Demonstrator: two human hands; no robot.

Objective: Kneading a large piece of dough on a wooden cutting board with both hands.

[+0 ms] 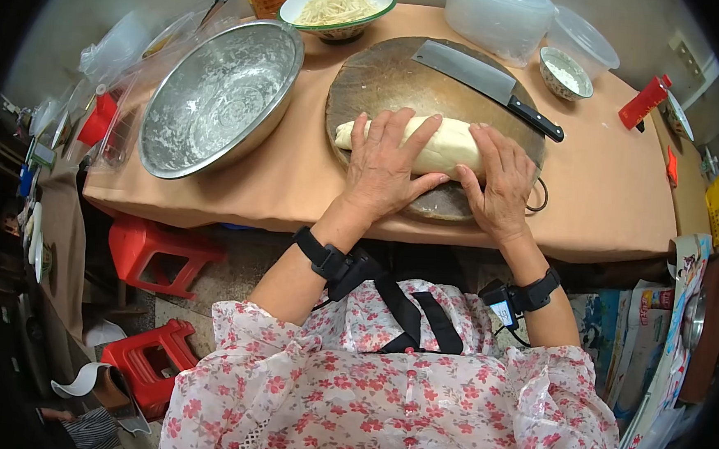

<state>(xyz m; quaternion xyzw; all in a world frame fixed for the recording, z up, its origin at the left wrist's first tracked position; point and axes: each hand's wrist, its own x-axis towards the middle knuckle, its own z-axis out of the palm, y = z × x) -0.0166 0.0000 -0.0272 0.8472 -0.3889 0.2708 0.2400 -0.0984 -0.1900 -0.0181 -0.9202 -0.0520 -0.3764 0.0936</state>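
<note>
Dough log (453, 141) lies beneath both hands on a round wooden chopping board (368, 85). The left hand (384, 167) rests across it, fingers spread; the right hand (500, 182) cups its right end, unclenched. Just beyond them lies a cleaver (468, 71); to their left, a metal mixing basin (269, 122); farther off, a bowl (342, 32) of pale shreds.

Left forearm (291, 274) angles toward 1 o'clock, right forearm (557, 323) toward 11; left hand (384, 167) palm-down, fingers spread, thumb toward 2; right hand (502, 184) palm-down, fingers closer together, pointing toward 11.
</note>
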